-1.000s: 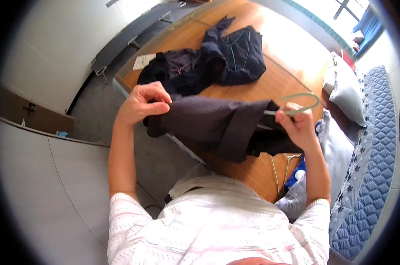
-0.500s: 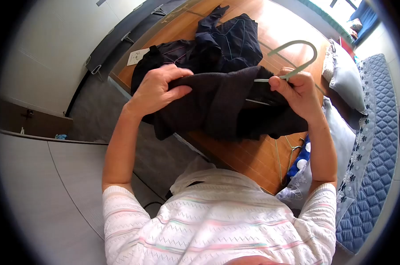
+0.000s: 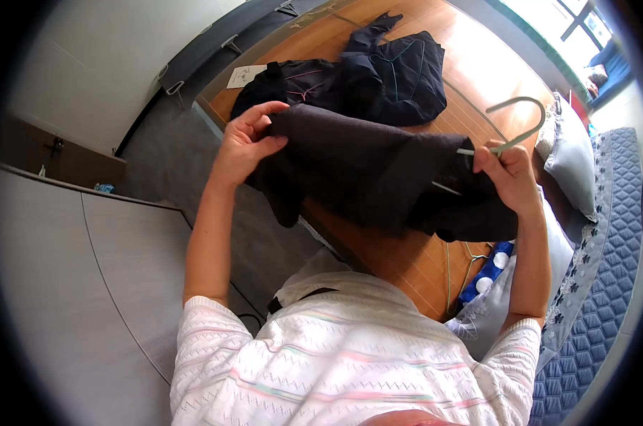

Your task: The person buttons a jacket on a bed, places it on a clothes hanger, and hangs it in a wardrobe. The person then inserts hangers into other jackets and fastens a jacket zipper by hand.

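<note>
The hands (image 3: 249,145) (image 3: 511,176) hold hanger (image 3: 541,122) and dark garment (image 3: 364,163); white card (image 3: 244,77) bears unreadable print.

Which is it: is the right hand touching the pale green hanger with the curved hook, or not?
Touching. The head view shows the right hand gripping the hanger between thumb and fingers, at the hook's base.

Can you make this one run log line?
left hand: pinching dark garment; right hand: holding pale hanger; hanger: partly inside garment; other clothes: on wooden surface
</note>
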{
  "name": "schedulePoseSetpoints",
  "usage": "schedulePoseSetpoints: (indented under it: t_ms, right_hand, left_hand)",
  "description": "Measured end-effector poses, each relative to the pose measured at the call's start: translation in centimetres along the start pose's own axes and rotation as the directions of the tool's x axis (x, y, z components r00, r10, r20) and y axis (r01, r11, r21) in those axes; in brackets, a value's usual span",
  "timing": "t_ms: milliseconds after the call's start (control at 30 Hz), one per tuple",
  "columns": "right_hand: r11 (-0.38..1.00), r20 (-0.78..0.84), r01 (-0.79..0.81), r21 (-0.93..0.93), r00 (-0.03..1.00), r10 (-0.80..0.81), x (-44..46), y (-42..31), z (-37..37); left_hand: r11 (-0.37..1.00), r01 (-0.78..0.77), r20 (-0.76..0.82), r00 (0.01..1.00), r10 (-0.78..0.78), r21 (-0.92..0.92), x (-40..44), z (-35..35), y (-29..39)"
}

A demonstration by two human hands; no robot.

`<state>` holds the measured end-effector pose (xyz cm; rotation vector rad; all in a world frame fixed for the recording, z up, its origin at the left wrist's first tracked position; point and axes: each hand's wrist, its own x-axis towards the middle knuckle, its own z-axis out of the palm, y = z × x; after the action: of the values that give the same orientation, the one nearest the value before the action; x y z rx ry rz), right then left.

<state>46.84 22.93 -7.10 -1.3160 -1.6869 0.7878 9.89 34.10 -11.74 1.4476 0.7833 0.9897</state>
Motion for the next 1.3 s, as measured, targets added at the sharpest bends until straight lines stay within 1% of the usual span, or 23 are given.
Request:
schedulePoseSetpoints:
  t_ms: [33, 133, 167, 200, 267, 300, 333, 400, 433, 467, 533, 633, 733, 767, 867, 900, 1000, 1100, 1167, 1200, 1233, 1267, 1300]
  right_hand:
    - [1.000, 0.029, 0.003, 0.021, 1.000, -0.003, -0.1, 0.1, 0.1]
    - [0.995, -0.129, 0.070, 0.065, 0.990, -0.061, -0.6, 0.2, 0.3]
    - [0.997, -0.099, 0.059, 0.043, 0.994, -0.055, -0.8, 0.0, 0.4]
    - [0.999, -0.070, 0.049, 0.020, 0.996, -0.048, -0.9, -0.5, 0.5]
    - [0.998, -0.032, 0.064, 0.010, 0.997, -0.063, -0.7, -0.6, 1.0]
    - [0.996, -0.020, 0.089, 0.019, 0.996, -0.088, -0.6, -0.2, 1.4]
    - [0.993, -0.009, 0.116, 0.027, 0.993, -0.116, -0.5, 0.0, 1.6]
    - [0.992, -0.034, 0.118, 0.032, 0.993, -0.117, -0.4, 0.1, 1.5]
    - [0.991, -0.060, 0.123, 0.057, 0.991, -0.119, -0.4, 0.2, 1.5]
    - [0.989, -0.088, 0.125, 0.083, 0.989, -0.118, -0.4, 0.3, 1.5]
    - [0.989, -0.042, 0.089, 0.114, 0.995, -0.085, -0.6, 0.5, 1.2]
    - [0.993, 0.081, -0.006, 0.118, 0.997, -0.004, -0.7, 0.1, 0.7]
    - [0.994, 0.172, -0.061, 0.085, 0.984, 0.046, -0.8, 0.0, 0.4]
    - [0.995, 0.193, -0.071, 0.074, 0.980, 0.055, -0.9, 0.0, 0.4]
    - [0.996, 0.208, -0.050, 0.070, 0.978, 0.035, -0.9, -0.2, 0.9]
    - [0.999, 0.195, -0.015, 0.036, 0.981, 0.008, -1.0, -0.3, 1.0]
    - [0.997, 0.169, 0.055, -0.050, 0.985, -0.046, -1.1, -0.6, 1.0]
    - [0.996, 0.181, 0.002, -0.092, 0.983, 0.014, -1.2, -0.5, 1.5]
    - [0.992, 0.234, -0.072, -0.102, 0.968, 0.094, -0.9, 0.7, 2.4]
    - [0.995, 0.225, -0.042, -0.094, 0.972, 0.063, -0.9, 0.7, 2.6]
    - [0.996, 0.220, -0.012, -0.087, 0.975, 0.030, -1.0, 0.6, 2.9]
    - [0.997, 0.216, 0.017, -0.079, 0.976, 0.001, -1.1, 0.6, 3.0]
    - [0.996, 0.156, 0.024, -0.083, 0.988, -0.011, -1.1, 1.6, 3.2]
  left_hand:
    - [1.000, -0.006, -0.027, 1.000, 0.006, -0.010, 0.0, -0.7, 0.1]
    - [0.997, 0.049, 0.196, 0.979, -0.060, 0.065, 0.1, -2.7, 0.2]
    - [0.959, 0.107, 0.258, 0.950, -0.176, 0.261, 0.3, -3.6, 0.9]
    - [0.933, -0.020, 0.253, 0.964, -0.077, 0.359, 0.3, -3.5, 1.4]
    - [0.805, -0.250, 0.274, 0.955, 0.113, 0.539, 0.6, -1.3, 4.3]
    - [0.761, -0.362, 0.382, 0.910, 0.162, 0.538, 1.2, -0.7, 3.9]
    - [0.671, -0.356, 0.396, 0.913, 0.101, 0.650, 0.8, 0.8, 4.2]
    - [0.639, -0.337, 0.357, 0.928, 0.103, 0.692, 0.0, 3.2, 3.3]
    - [0.501, -0.368, 0.305, 0.930, 0.207, 0.783, -0.4, 3.6, 2.4]
    - [0.548, -0.346, 0.257, 0.938, 0.235, 0.762, -0.7, 4.0, 2.1]
    - [0.642, -0.304, 0.157, 0.948, 0.277, 0.704, -1.2, 4.5, 1.7]
    - [0.759, -0.206, 0.197, 0.975, 0.103, 0.618, -0.1, 2.3, 1.5]
    - [0.852, -0.158, 0.241, 0.970, 0.039, 0.499, 0.8, 1.1, 1.6]
    - [0.913, -0.105, 0.251, 0.968, 0.003, 0.394, 1.0, 0.9, 1.4]
    - [0.970, -0.027, 0.300, 0.953, -0.048, 0.242, 1.7, 0.3, 0.3]
    - [0.969, -0.010, 0.330, 0.941, -0.075, 0.248, 1.7, 0.2, -0.1]
    - [0.982, 0.135, 0.358, 0.918, -0.173, 0.129, 1.7, 0.3, -0.2]
    - [0.970, -0.020, 0.300, 0.952, -0.056, 0.244, 2.2, 0.1, 0.6]
    - [0.970, -0.088, 0.257, 0.966, 0.028, 0.227, 2.8, 0.0, 1.2]
    - [0.963, -0.118, 0.237, 0.970, 0.059, 0.243, 3.0, 0.0, 1.9]
    - [0.944, -0.109, 0.216, 0.976, 0.042, 0.311, 3.0, 0.3, 2.3]
    - [0.895, -0.134, 0.152, 0.986, 0.075, 0.425, 2.3, 0.9, 2.5]
    - [0.832, -0.149, 0.097, 0.989, 0.114, 0.535, 1.3, 2.0, 2.7]
